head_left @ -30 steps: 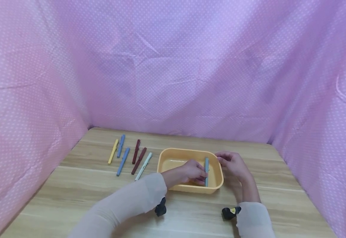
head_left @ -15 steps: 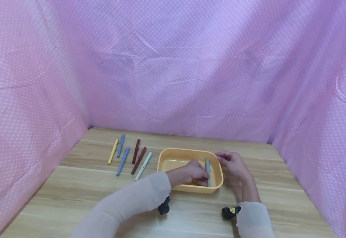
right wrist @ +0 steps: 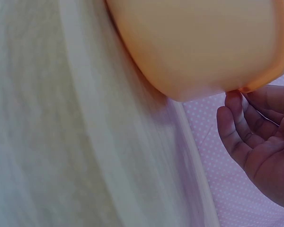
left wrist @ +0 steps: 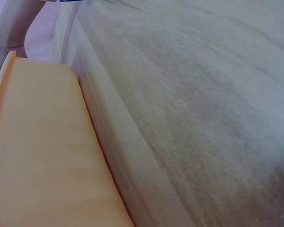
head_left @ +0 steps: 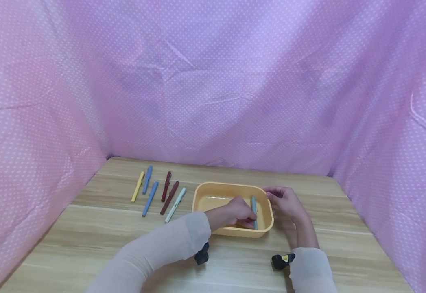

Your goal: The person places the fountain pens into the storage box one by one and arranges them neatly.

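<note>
In the head view my left hand (head_left: 239, 211) reaches into a yellow-orange plastic box (head_left: 213, 184). Its fingers pinch a grey-blue pen (head_left: 253, 205), which lies lengthwise near the box's right wall. My right hand (head_left: 287, 203) holds the box's far right corner by the rim. From the right wrist, fingertips of the right hand (right wrist: 267, 151) meet the edge of the box (right wrist: 203, 42). The left wrist view shows the outer wall of the box (left wrist: 47, 142); the left hand and pen are out of that view.
Left of the box lie several clipped pens: a yellow pen (head_left: 137, 187), two blue ones, two dark red ones and a pale mint pen (head_left: 175, 205). The wooden table (head_left: 330, 215) is enclosed by pink dotted cloth (head_left: 213, 101).
My left hand has moved slightly right with the grey-blue pen, bringing it closer to the box's right wall, then nearly stopped. The right hand stays at the rim.
</note>
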